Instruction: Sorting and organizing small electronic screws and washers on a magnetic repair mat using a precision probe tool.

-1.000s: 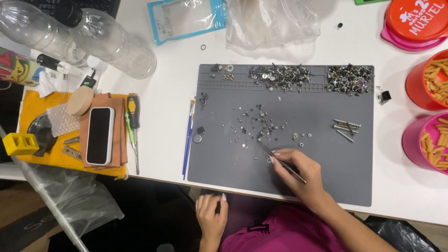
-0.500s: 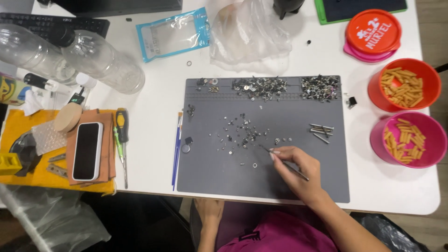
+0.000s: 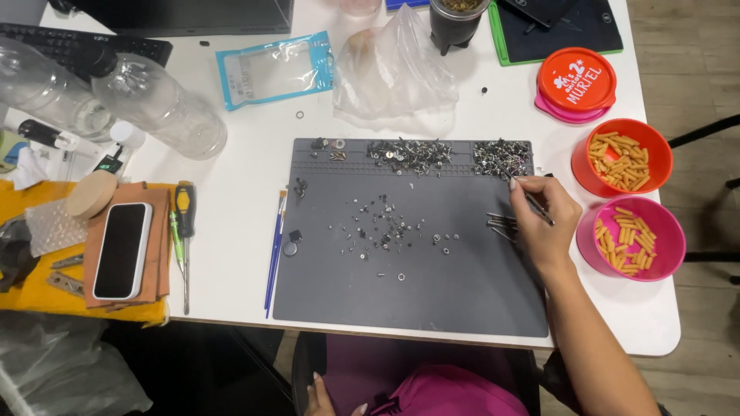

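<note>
My right hand [image 3: 544, 220] holds thin metal tweezers [image 3: 521, 187] over the right side of a grey work mat [image 3: 447, 300]. The tweezer tips reach up to a heap of small screws [image 3: 502, 155] in the mat's top right corner. Another heap of screws [image 3: 408, 154] lies along the top edge, and loose screws and nuts [image 3: 383, 226] are scattered across the middle. A few long bolts [image 3: 499, 222] lie just left of my right hand. My left hand [image 3: 330, 397] rests in my lap below the table edge, only partly in view.
An orange bowl [image 3: 587, 163] and a pink bowl [image 3: 671, 258] of short orange sticks stand to the right. An orange-lidded tub [image 3: 576, 81], a clear bag [image 3: 393, 69], plastic bottles [image 3: 158, 108], a brush [image 3: 274, 250], a screwdriver [image 3: 183, 231] and a phone [image 3: 122, 249] surround the mat.
My right hand has moved with the tweezers from the mat's middle up and right to the top right screw heap. The camera has tilted, so the table appears lower and nearer.
</note>
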